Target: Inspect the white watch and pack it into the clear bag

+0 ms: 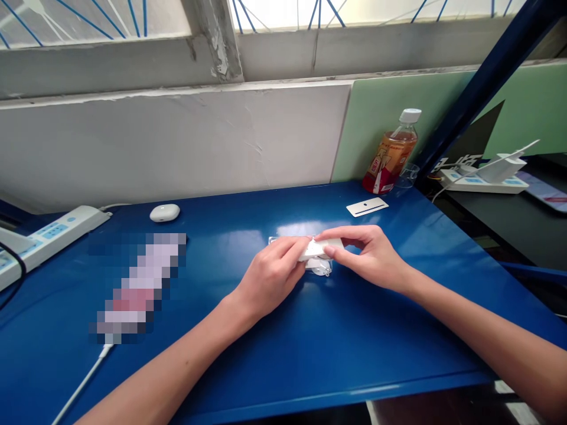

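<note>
White block held mid-handling, over the bench.
Gripped at left by left hand, pinched at right by right hand; clear packet just beside; not yet released.

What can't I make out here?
In the head view:
White object: left end hidden by the left hand.
Clear plastic: partly hidden by that hand.
Pixelated object: details blurred by mosaic.
Left-side power strip: cut off by the picture edge.
Bottle: fine print too small.
</note>
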`<state>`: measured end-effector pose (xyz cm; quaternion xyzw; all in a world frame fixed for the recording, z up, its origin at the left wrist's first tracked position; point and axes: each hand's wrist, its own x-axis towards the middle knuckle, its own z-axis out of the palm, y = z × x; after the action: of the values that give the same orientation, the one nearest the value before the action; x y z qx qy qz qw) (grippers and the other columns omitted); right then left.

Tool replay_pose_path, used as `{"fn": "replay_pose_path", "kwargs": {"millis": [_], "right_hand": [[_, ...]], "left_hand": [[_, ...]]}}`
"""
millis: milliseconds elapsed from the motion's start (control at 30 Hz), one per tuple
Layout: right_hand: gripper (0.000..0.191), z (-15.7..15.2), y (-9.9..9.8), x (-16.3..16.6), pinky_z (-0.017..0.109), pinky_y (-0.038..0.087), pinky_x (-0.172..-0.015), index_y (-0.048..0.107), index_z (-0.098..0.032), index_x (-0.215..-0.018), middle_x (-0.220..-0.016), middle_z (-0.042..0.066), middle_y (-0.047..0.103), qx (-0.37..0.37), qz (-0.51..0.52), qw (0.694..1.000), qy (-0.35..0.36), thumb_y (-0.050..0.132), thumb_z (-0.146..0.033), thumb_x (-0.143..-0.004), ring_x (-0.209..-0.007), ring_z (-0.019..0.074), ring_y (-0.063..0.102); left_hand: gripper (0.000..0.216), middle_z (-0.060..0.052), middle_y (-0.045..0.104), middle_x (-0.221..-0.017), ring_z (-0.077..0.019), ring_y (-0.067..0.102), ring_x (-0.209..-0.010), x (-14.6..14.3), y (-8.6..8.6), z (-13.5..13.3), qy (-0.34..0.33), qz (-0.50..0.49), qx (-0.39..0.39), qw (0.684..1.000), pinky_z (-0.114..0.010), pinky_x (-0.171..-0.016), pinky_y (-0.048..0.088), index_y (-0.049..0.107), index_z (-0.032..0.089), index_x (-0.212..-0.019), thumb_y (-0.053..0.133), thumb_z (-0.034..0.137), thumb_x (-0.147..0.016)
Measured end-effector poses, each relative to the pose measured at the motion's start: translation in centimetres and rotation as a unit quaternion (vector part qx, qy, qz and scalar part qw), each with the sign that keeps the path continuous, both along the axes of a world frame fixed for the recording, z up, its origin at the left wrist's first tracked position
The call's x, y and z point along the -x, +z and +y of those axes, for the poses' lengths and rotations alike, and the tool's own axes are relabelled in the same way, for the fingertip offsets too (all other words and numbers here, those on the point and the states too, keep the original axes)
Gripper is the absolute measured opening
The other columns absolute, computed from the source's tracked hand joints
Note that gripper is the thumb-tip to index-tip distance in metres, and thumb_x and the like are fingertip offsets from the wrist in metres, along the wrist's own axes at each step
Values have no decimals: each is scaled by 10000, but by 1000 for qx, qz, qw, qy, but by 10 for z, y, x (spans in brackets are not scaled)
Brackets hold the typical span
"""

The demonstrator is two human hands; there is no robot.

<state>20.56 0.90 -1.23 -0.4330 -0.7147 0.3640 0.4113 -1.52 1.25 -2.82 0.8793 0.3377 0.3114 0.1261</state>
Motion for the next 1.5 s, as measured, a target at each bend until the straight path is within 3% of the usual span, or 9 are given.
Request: {"fn": "replay_pose_path", "kwargs": {"millis": [233, 333, 633, 833, 933, 1033, 1233, 1367, 1500], "right_hand": [[159, 8, 3, -8, 315, 502, -669, 718, -212, -949, -904, 35, 726, -35, -30, 997, -69, 591, -273, -876, -761, 191, 639], [159, 12, 2, -11, 304, 461, -626, 699, -207, -918, -853, 29, 707, -43, -75, 992, -97, 561, -269, -870, -695, 177, 600], [129, 17, -3, -15, 308, 322, -552, 619, -212, -782, -670, 8, 610, -70, -250, 949, -176, 492, -187, -779, -564, 166, 469], [165, 20, -4, -17, 291, 399, -587, 657, -215, -894, -785, 11, 660, 18, -152, 983, -102, 499, -241, -852, -619, 162, 536], [172, 20, -7, -16, 286, 400, -570, 653, -219, -962, -708, -12, 608, 36, -162, 984, -69, 523, -308, -891, -588, 157, 525], [174, 18, -10, -15, 294, 393, -560, 631, -213, -1011, -662, -22, 575, -7, -220, 973, -64, 538, -318, -910, -554, 155, 503], [221, 20, -12, -21, 334, 513, -733, 677, -194, -1032, -1097, 103, 669, -128, -275, 953, -23, 499, -309, -968, -802, 195, 643], [340, 26, -5, -37, 409, 533, -846, 657, -199, -1244, -1250, 124, 667, -218, -393, 892, 54, 451, -323, -1003, -1004, 278, 677], [321, 32, -1, -52, 402, 536, -893, 678, -248, -1246, -1236, 74, 704, -248, -414, 872, 85, 516, -340, -985, -1048, 272, 687]], "left_hand": [[618, -177, 498, -1452, -350, 418, -1380, 10, 2, 9, 29, 88, 63, 994, -529, -1101, 384, 417, 183, -1450, 621, 427, -921], [561, -140, 525, -1433, -335, 449, -1361, 14, 3, 11, 14, 115, 86, 990, -529, -1133, 337, 437, 215, -1426, 577, 469, -947], [428, -152, 582, -1331, -319, 537, -1239, 15, 2, 14, 10, 115, 74, 991, -464, -1028, 436, 516, 181, -1312, 479, 471, -1000], [436, -162, 586, -1315, -316, 547, -1217, 15, 2, 15, 24, 110, 36, 993, -457, -1005, 451, 515, 167, -1322, 428, 467, -1018], [448, -177, 587, -1311, -326, 549, -1209, 15, 2, 16, 27, 107, 25, 994, -461, -997, 455, 525, 146, -1318, 437, 464, -1014], [440, -181, 598, -1294, -334, 559, -1190, 16, 0, 17, 23, 121, 25, 992, -469, -983, 463, 540, 142, -1292, 445, 466, -1010], [445, -156, 592, -1309, -309, 562, -1201, 18, -4, 19, 24, 140, 17, 990, -443, -999, 466, 519, 168, -1317, 450, 480, -1008], [470, -162, 572, -1343, -297, 544, -1223, 19, -5, 20, 21, 161, 15, 987, -433, -1022, 463, 503, 126, -1346, 458, 455, -1014], [467, -157, 570, -1350, -296, 536, -1237, 19, -4, 20, 20, 172, 12, 985, -438, -1028, 464, 497, 129, -1356, 443, 452, -1022]]}}
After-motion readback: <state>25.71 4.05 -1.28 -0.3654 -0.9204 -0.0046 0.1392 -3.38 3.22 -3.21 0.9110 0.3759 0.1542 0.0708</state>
